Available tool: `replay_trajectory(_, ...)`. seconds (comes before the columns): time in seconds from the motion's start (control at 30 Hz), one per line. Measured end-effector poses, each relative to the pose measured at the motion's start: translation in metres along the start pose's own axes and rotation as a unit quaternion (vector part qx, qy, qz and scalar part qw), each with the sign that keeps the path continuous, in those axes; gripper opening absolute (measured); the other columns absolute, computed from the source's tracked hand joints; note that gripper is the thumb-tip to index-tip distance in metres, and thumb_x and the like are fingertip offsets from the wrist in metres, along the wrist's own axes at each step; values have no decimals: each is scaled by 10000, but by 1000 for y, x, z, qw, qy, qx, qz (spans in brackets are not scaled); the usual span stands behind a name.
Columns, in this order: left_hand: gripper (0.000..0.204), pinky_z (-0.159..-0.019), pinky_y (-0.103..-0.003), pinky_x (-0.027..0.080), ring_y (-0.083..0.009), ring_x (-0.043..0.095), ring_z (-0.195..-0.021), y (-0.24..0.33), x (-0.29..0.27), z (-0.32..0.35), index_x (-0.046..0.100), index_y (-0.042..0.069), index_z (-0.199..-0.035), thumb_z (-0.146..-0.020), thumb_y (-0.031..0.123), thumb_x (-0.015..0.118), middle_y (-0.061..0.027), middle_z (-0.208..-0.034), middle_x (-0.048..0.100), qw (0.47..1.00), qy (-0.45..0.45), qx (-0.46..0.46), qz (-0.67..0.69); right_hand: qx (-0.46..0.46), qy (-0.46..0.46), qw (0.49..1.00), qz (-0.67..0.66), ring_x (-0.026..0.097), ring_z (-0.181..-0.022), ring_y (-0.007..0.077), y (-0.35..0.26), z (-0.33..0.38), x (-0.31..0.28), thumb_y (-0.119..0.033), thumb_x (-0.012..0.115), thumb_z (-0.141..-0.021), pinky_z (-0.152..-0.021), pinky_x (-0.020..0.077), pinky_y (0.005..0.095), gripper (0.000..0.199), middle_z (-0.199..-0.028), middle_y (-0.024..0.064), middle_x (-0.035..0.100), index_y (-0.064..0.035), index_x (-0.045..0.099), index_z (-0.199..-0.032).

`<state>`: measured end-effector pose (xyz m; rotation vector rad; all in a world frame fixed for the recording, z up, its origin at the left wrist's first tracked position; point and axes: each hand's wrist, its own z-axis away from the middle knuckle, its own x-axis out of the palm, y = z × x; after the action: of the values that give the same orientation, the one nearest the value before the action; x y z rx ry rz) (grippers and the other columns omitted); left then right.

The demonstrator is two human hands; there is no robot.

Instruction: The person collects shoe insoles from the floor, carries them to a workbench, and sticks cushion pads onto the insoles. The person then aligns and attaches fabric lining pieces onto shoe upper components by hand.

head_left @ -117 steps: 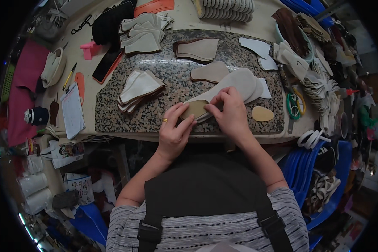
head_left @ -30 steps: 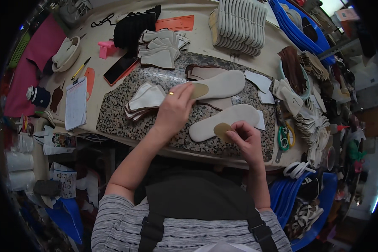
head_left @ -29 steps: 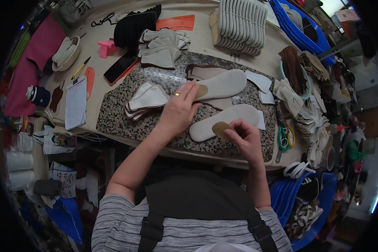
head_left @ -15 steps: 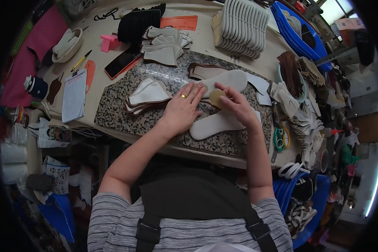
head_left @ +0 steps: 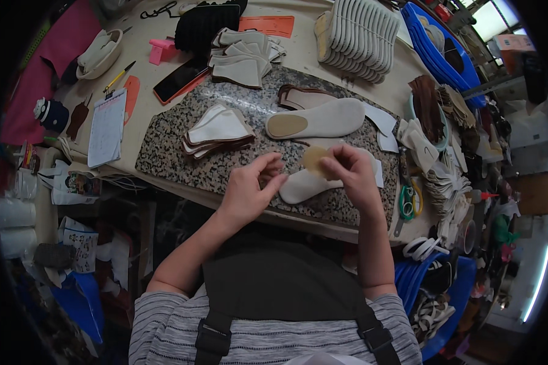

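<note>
My right hand (head_left: 354, 177) pinches a small tan oval pad (head_left: 314, 159) above a white insole (head_left: 304, 184) that lies on the speckled granite slab (head_left: 182, 159). My left hand (head_left: 251, 190) hovers just left of the pad, fingers curled and apart, holding nothing. A second white insole (head_left: 323, 119) with a tan oval heel pad (head_left: 286, 126) stuck on it lies further back on the slab. A brown-edged insole (head_left: 298, 97) peeks out behind it.
A stack of cream-and-brown cut pieces (head_left: 218, 129) lies left on the slab. Behind are more cut pieces (head_left: 243, 56), a row of grey soles (head_left: 358, 38), a phone (head_left: 179, 79), a clipboard (head_left: 107, 126). Green scissors (head_left: 407, 201) and piled leather parts (head_left: 438, 121) lie right.
My left hand has come off the far insole and drawn back toward me. My right hand still holds the tan pad, now raised over the near insole.
</note>
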<state>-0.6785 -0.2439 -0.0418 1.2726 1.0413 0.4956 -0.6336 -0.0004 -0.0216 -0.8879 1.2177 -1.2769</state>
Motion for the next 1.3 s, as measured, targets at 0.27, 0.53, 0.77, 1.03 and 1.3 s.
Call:
replay_trajectory(0.27, 232, -865, -303, 600, -166, 713, -927, -12, 39, 22, 657, -82, -1191, -1023, 50, 565, -127, -1082, 715, 880, -53, -185, 434, -191, 152, 929, 279, 661, -848, 311, -7, 57, 62, -16, 762, -799, -752, 546, 361, 277, -981, 141, 651, -12, 666, -1059)
replay_trajectory(0.53, 259, -962, -322, 567, -159, 669, -1063, -7, 47, 26, 642, -85, -1216, -1052, 50, 493, -118, -1151, 690, 899, -111, -155, 395, -264, 141, 870, 392, 657, -860, 323, 22, 72, 65, -22, 732, -818, -721, 545, 403, 184, -956, 138, 644, -6, 666, -989)
replay_trajectory(0.77, 272, -967, -300, 546, -139, 657, -1074, -8, 46, 30, 637, -79, -1222, -1050, 40, 464, -100, -1149, 689, 932, -151, -160, 288, -268, 133, 841, 452, 644, -804, 308, 16, 73, 70, -32, 701, -819, -710, 531, 403, 137, -906, 131, 627, -10, 630, -934)
replay_trajectory(1.03, 215, -877, -280, 580, -126, 684, -977, 1, 39, 24, 690, -62, -1113, -1035, 71, 541, -82, -1041, 717, 868, -165, -211, 418, -201, 107, 908, 351, 620, -766, 325, 16, 77, 60, -34, 693, -817, -673, 511, 427, 147, -841, 131, 586, -13, 598, -927)
replay_trajectory(1.3, 223, -794, -284, 610, -156, 718, -867, -1, 40, 29, 685, -87, -1069, -1033, 96, 563, -119, -978, 728, 930, -136, -138, 314, -18, 98, 991, 89, 573, -702, 148, 19, 87, 44, -90, 600, -959, -654, 483, 289, 99, -853, 72, 624, 1, 591, -999)
